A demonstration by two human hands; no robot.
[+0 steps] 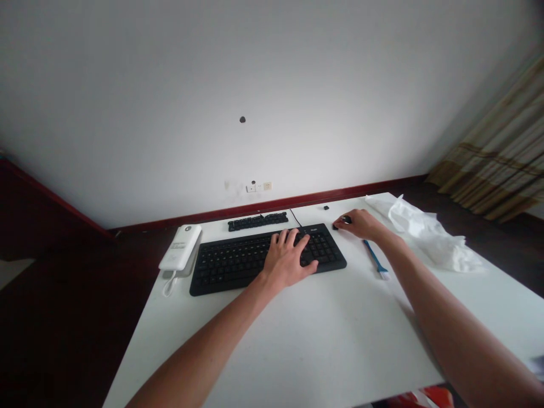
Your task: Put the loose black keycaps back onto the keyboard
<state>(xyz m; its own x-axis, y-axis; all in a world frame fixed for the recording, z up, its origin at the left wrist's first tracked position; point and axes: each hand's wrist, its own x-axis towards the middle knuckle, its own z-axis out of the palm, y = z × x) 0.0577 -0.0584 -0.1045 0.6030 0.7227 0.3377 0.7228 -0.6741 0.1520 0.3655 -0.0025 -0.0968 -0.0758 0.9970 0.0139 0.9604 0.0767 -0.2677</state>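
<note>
A black keyboard [238, 260] lies across the back of the white table [323, 334]. My left hand [289, 256] rests flat on its right half, fingers stretched out over the keys. My right hand [359, 224] sits just right of the keyboard's far corner, fingers curled around a small black object [345, 220] that it mostly hides. A row of loose black keycaps [257, 221] lies behind the keyboard. A blue-handled brush [375, 259] lies close to my right wrist.
A white power bank [181, 247] with a cable sits left of the keyboard. Crumpled white plastic [429, 232] covers the right rear corner. A tiny black piece [326, 208] lies near the back edge. Wall sockets [259, 186] and a curtain [501, 164] stand beyond.
</note>
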